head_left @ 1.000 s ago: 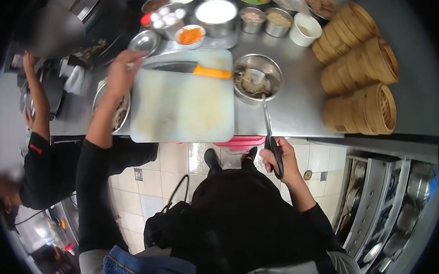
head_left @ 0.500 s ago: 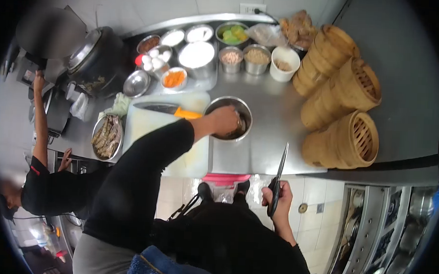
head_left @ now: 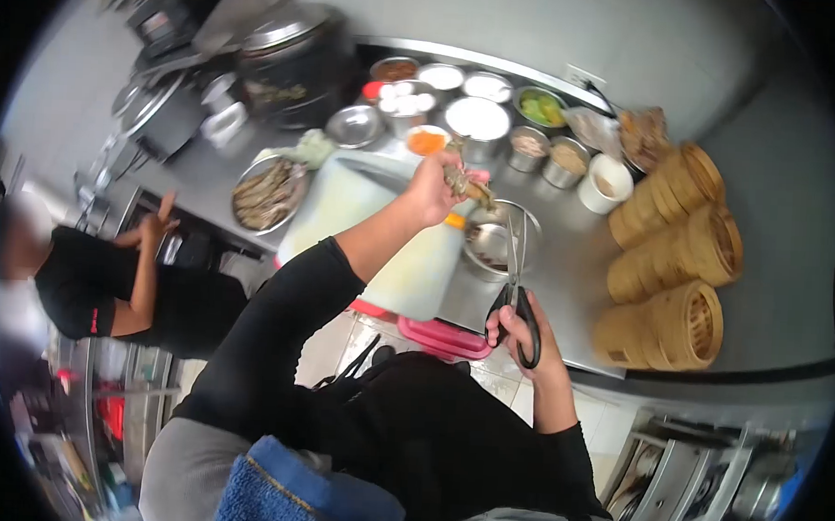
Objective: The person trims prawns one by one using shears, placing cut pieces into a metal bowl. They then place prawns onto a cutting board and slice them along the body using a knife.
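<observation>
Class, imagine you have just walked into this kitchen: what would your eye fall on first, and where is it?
Probably the shrimp in the left hand, near the picture's centre. Below it, the right hand grips black-handled scissors, blades pointing up the picture. Then come the bamboo steamers, stacked at the right of the steel counter.
</observation>
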A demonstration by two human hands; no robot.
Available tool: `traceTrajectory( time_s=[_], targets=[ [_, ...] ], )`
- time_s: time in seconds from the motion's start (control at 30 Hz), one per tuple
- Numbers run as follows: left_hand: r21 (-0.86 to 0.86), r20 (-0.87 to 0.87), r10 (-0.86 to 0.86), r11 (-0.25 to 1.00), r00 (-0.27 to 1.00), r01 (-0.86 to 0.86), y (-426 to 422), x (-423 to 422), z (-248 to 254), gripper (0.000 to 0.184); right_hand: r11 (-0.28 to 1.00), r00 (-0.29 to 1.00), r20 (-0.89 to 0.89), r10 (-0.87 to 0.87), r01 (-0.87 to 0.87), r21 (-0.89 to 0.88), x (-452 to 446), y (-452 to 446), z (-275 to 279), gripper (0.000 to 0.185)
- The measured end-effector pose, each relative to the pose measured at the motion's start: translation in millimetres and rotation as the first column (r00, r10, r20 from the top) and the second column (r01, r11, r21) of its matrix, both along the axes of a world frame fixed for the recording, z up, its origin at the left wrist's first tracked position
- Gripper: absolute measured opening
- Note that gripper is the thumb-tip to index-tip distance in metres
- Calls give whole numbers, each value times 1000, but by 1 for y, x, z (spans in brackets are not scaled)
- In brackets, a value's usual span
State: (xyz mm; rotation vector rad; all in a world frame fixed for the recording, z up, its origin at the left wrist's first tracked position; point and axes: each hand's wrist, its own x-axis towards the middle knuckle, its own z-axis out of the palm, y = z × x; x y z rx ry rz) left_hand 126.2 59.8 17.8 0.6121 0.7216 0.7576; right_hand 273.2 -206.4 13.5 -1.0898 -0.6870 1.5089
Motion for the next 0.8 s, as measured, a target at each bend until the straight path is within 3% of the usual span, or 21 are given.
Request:
traceTrajectory(
  time_s=[0.07,0.1,0.13,0.23,0.37,0.5,0.63,0.73,0.8],
  targets=[
    [-143,124,136,983,983,-118,-5,-48,31,44,985,977,-130,169,-171,-3,-19,24,16,34],
    [-20,147,40,999,988,-38,8,-74,16,57,976,965,-145,218,-219,6,-31,35,21,32],
    [-17,148,81,997,986,-79,8,-94,17,57,966,953,-157,259,-260,14,-42,47,25,30],
    [0,63,333,943,941,-334,8,-132,13,80,934,932,-60,357,-357,9,-72,78,27,27],
    [53,13,525,850,851,-525,0,-161,12,67,885,883,57,465,-464,-35,-110,100,32,34],
    [114,13,570,815,822,-567,0,-178,6,52,859,855,90,511,-504,-93,-130,109,34,42],
    [147,17,539,832,842,-535,-4,-181,12,52,860,857,95,507,-495,-120,-134,114,29,44],
    [115,-44,513,855,857,-506,-7,-176,11,48,875,863,150,483,-482,-45,-134,116,19,41],
    [-40,0,488,872,873,-488,-4,-169,6,40,883,859,219,463,-469,-25,-133,119,9,34]
  ],
)
